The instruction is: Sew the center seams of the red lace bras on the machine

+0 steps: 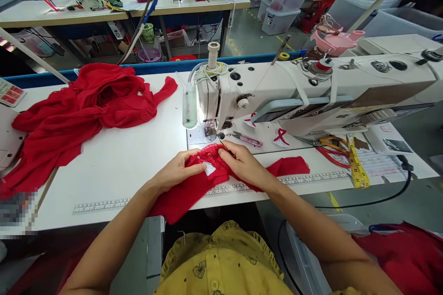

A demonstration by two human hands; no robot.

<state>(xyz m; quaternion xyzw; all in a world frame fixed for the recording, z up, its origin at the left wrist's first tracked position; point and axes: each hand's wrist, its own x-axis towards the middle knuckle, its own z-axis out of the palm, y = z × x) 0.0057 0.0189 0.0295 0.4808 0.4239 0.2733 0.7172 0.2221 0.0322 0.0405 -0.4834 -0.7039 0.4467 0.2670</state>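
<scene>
1. Our left hand [182, 169] pinches the red cloth [188, 191], fingers nearly closed.
2. Our right hand [244, 162] pinches its other side, nearly closed too.
3. The red cloth's bunched part sits between them, above the white surface [114, 161].

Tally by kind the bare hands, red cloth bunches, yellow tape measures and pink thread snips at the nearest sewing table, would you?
Hands, left hand and right hand: 2
Red cloth bunches, held cloth and heap on the left: 2
Yellow tape measure: 1
Pink thread snips: 1
Total: 6
</scene>
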